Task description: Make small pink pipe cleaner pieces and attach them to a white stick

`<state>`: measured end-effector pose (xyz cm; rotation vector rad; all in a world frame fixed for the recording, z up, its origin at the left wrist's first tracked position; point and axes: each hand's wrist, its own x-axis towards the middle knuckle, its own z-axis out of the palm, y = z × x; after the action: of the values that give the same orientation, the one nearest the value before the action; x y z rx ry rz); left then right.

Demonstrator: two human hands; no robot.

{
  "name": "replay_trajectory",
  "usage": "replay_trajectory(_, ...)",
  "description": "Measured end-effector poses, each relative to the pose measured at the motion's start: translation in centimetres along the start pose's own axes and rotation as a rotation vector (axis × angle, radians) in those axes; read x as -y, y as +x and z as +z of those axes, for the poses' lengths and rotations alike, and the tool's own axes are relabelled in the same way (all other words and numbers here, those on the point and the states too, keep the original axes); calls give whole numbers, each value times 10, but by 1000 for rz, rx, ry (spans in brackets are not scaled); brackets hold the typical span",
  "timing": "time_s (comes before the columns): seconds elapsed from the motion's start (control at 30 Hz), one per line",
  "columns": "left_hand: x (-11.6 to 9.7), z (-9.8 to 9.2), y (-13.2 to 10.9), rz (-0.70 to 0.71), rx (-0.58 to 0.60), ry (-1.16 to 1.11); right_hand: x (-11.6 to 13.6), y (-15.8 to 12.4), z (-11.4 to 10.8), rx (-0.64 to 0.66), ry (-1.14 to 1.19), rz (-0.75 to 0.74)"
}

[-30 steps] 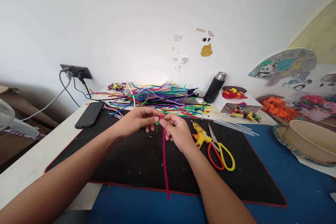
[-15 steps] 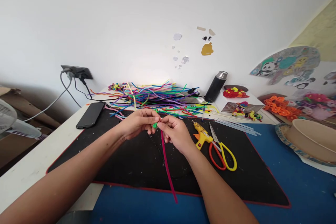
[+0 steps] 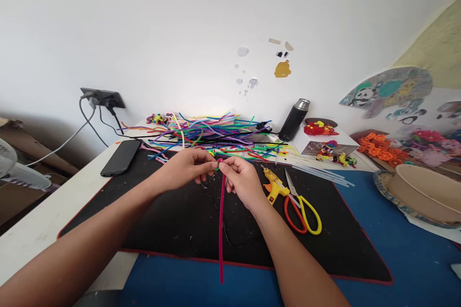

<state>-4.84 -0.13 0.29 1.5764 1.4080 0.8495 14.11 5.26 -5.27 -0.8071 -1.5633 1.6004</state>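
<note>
Over the black mat, my left hand (image 3: 190, 167) and my right hand (image 3: 240, 177) meet with fingertips together. Between them is a small green and yellow pipe-cleaner piece (image 3: 212, 153), pinched by my left thumb and fingers and mostly hidden. A magenta pipe cleaner (image 3: 222, 230) is pinched in my right fingertips, its top end against the green piece. Its long free end hangs straight down toward the mat's front edge. Both hands are closed.
A yellow glue gun (image 3: 275, 186) and scissors (image 3: 302, 211) lie right of my right hand on the black mat (image 3: 162, 230). Behind are piled pipe cleaners (image 3: 212, 129) and a black thermos (image 3: 293, 121). A phone (image 3: 120, 158) lies left, a beige bowl (image 3: 428, 192) right.
The magenta pipe cleaner's free end has swung left and now hangs nearly vertical. Its upper end shows as a small magenta bit above my fingertips. My hands have stayed together, with slightly shifted fingers.
</note>
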Motion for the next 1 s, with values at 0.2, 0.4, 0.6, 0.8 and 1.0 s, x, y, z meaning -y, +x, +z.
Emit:
replay_trajectory(0.2, 6, 5, 1, 35, -18, 23, 1, 0, 1, 8, 14, 7)
replay_trajectory(0.4, 4, 7, 1, 66, -92, 42, 1, -1, 1, 58, 12, 29)
replay_trajectory(0.6, 4, 3, 1, 78, -122, 81, -1, 1, 2, 78, 89, 62)
replay_trajectory(0.8, 5, 2, 1, 77, -134, 98, 2, 0, 3, 91, 172, 112)
replay_trajectory(1.0, 4, 0, 1, 66, -129, 42, 4, -1, 2, 85, 217, 98)
